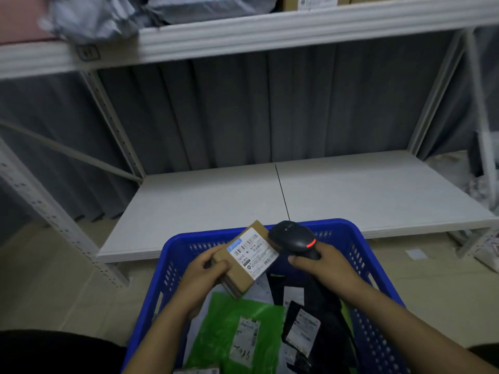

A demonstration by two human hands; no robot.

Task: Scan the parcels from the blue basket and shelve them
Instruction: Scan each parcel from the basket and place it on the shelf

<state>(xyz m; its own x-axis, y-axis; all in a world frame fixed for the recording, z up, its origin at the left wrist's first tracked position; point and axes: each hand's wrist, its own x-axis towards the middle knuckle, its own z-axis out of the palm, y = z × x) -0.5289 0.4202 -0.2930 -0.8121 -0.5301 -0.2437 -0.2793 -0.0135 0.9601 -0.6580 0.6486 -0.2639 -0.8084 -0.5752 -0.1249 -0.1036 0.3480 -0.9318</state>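
My left hand [201, 273] grips a small brown cardboard parcel [243, 276] with a white shipping label facing up, held above the blue basket [378, 268]. My right hand [328, 268] grips a black handheld scanner [295, 238] whose red light glows; its head sits right beside the parcel's label. Inside the basket lie a green mailer bag [229, 330] with a label, black bags [321, 319] with labels, and a pale grey bag.
A white metal shelf stands behind the basket. Its low board [297, 195] is bare. The upper board [270, 33] carries grey mailer bags [102, 20] and cardboard boxes. Grey curtains hang behind. More parcels lie on the floor at the right edge [483, 190].
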